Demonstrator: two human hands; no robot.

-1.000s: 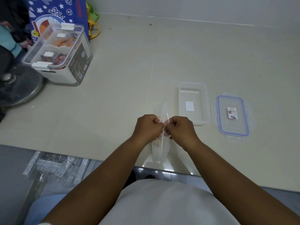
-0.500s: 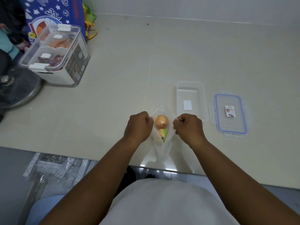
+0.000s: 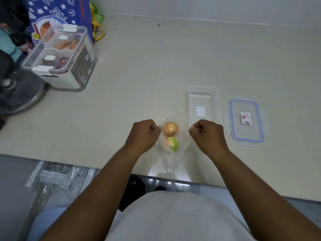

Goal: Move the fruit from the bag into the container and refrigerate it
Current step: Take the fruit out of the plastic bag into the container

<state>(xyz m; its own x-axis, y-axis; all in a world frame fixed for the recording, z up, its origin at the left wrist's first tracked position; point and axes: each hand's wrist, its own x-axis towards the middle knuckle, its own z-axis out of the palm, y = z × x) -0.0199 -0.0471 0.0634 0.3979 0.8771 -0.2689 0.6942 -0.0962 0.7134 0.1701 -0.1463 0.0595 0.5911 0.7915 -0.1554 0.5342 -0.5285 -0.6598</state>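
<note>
Fruit, two rounded pieces, lies inside a clear, crinkled plastic bag (image 3: 171,162) on the smooth beige countertop (image 3: 191,49), near its front edge: a tan-orange globe (image 3: 170,128) above a green-and-orange piece (image 3: 172,143). From the left, we see a white perforated storage bin (image 3: 64,61) with a clear clip-on lid. Next comes our left hand (image 3: 143,134), fingers curled, pinching the bag's left mouth edge. Our right hand (image 3: 207,134) pinches the right edge likewise, holding the mouth wide. Just beyond it sits an open, clear rectangular container (image 3: 202,100), then its flat blue-rimmed lid (image 3: 245,120).
</note>
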